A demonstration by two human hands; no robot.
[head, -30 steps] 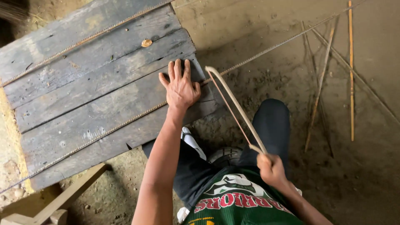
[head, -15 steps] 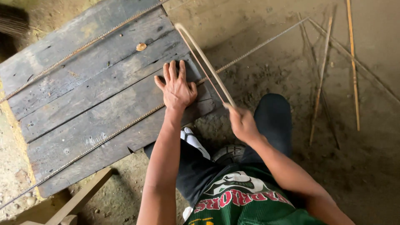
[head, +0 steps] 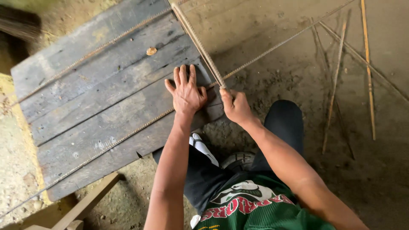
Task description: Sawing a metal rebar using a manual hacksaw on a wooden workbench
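Pressing flat against weathered planks, the left hand (head: 186, 91) lies with fingers spread and grasps nothing, pinning a long ribbed steel rod (head: 106, 145) that crosses the plank counter (head: 93, 98) from about 8 o'clock up toward 2 o'clock and runs on over the dirt floor (head: 272, 64). Just beside it at 3 o'clock, the right hand (head: 235, 106) has its grip clenched on the near end of a hacksaw (head: 198, 44), whose long frame points away toward 11 o'clock, crossing the rod right by the counter's edge. The cut point sits between the two hands, the right one nearer to it. Half a second ago the saw lay drawn back toward the body with the right hand lower and farther from the counter; now it is pushed forward, the frame reaching past the top of the view, while the left hand has kept its place. Thin bamboo-coloured sticks (head: 368, 68) lie on the floor at 2 o'clock.
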